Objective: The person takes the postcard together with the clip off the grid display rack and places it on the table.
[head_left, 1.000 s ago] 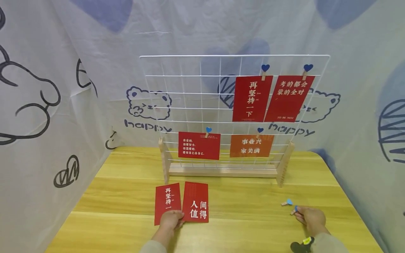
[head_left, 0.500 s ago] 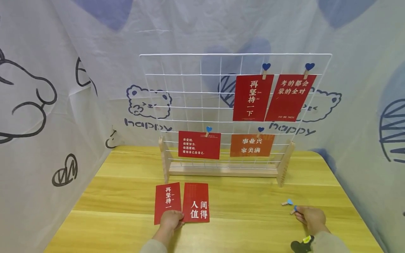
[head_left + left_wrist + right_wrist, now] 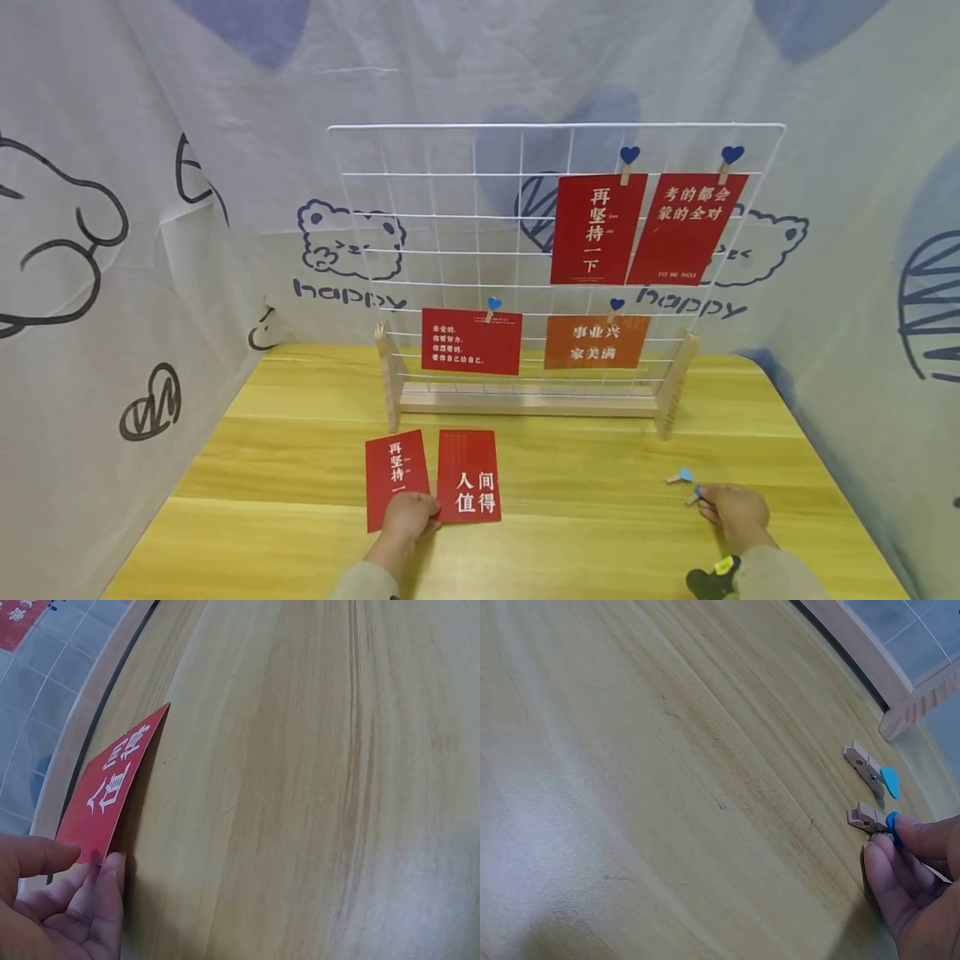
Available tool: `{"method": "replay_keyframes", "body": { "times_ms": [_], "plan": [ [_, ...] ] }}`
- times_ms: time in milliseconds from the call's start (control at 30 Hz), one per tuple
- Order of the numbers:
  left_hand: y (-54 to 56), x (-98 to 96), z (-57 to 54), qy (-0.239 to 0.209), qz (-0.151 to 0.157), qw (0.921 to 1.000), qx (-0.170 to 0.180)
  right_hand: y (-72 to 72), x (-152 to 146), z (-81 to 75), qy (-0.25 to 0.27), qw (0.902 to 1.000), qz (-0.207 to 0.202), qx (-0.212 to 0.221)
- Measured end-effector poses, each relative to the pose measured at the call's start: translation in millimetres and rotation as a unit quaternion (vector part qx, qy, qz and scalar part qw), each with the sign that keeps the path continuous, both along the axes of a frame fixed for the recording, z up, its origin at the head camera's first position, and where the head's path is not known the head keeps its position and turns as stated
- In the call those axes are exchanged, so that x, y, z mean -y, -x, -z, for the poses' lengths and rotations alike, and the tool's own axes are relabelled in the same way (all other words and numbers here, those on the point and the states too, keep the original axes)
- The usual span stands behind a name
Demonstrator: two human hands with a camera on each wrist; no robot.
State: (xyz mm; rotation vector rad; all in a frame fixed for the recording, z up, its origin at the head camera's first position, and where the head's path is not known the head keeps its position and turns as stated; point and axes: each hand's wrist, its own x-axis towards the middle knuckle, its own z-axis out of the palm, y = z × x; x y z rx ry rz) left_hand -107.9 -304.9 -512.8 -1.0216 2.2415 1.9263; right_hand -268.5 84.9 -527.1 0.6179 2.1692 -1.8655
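Observation:
My left hand pinches the lower left corner of a red card with white characters. In the left wrist view that card tilts up off the table, thumb on its face and fingers beneath. A second red card lies just left of it, its lower part hidden behind the hand. At the right, my right hand pinches a small wooden clothespin by its blue heart. Another clothespin, with a light blue heart, lies on the table just beyond it.
A white wire grid rack on wooden feet stands at the back. Clothespins hold three red cards and an orange card on it. A dark object with a yellow label lies by the right sleeve. Patterned cloth surrounds the wooden table.
The pinched red card has shifted slightly right and turned a little, widening the gap to the other card. The right hand stays on its clothespin, nearly still.

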Motion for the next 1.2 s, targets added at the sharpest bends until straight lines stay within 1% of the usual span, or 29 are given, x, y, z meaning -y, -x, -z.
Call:
{"method": "replay_keyframes", "body": {
  "times_ms": [200, 267, 400, 433, 600, 667, 767, 933, 1067, 1200],
  "plan": [
    [0.9, 1.1, -2.6, 0.037, 0.021, 0.9991, -0.001, -1.9, 1, -3.8, -0.018, 0.9998, -0.009, -0.005],
    [0.7, 1.4, -3.7, 0.046, 0.026, 0.9986, 0.005, -3.3, 1, -4.0, -0.029, 0.9995, -0.013, -0.005],
    [1.4, 2.2, -7.3, 0.05, 0.027, 0.9982, 0.02, -4.4, -1, -3.6, -0.057, 0.9981, -0.021, -0.001],
    [1.7, 2.3, -7.8, 0.05, 0.026, 0.9981, 0.023, -4.4, -2, -3.6, -0.061, 0.9979, -0.024, 0.0],
    [3.2, 2.5, -10.2, 0.018, 0.018, 0.9994, 0.024, -3.6, -4, -5.1, -0.076, 0.9969, -0.016, 0.011],
    [3.3, 2.6, -10.8, 0.003, 0.014, 0.9996, 0.025, -2.9, -4, -5.1, -0.07, 0.9974, -0.009, 0.014],
    [3.9, 3.4, -11.4, 0.0, 0.013, 0.9995, 0.027, -2.5, -4, -6.1, -0.059, 0.9982, -0.009, 0.008],
    [5.2, 5.6, -12.5, 0.007, 0.018, 0.9994, 0.027, -3.2, -6, -8.5, -0.052, 0.9981, -0.035, 0.001],
    [6.0, 6.2, -13.6, 0.002, 0.022, 0.9995, 0.02, -4.6, -9, -8.4, -0.064, 0.9963, -0.058, 0.003],
    [6.7, 6.4, -15.6, -0.003, 0.034, 0.9993, 0.017, -6.6, -13, -8.3, -0.078, 0.9939, -0.078, -0.003]
  ]
}}
